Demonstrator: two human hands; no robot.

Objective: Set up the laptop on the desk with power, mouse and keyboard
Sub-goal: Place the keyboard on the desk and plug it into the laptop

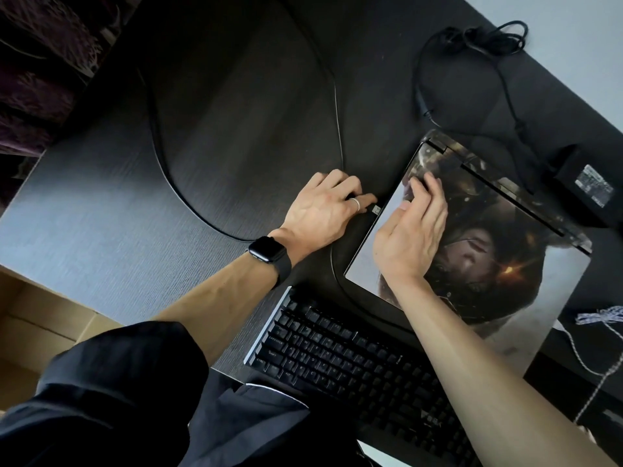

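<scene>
While the left hand curled its fingers round a small plug, the grip was clamped on the plug's body, with only the metal end showing past the fingertips. That metal end pointed to the right of the view, straight at the side edge of the closed laptop, and sat just beside that edge; whether it had entered a port could not be told. The plug's long axis lay across the laptop's edge, roughly at a right angle to it. A ring sat on one finger of this hand and a dark watch on its wrist.

The right hand lay flat on the laptop's printed lid near the same edge, fingers straight and close together, gripping nothing.

The laptop rested on the dark surface at a slant, its long axis running from upper left to lower right of the view, hinge side turned away towards a black power brick. A black keyboard lay just beside the laptop's near edge, under the right forearm, slanted much the same way.

A thick black cable looped over the surface to the left wrist. A bundled black cord lay beyond the laptop, a pale braided cord to its right, and an open cardboard box stood at lower left.
</scene>
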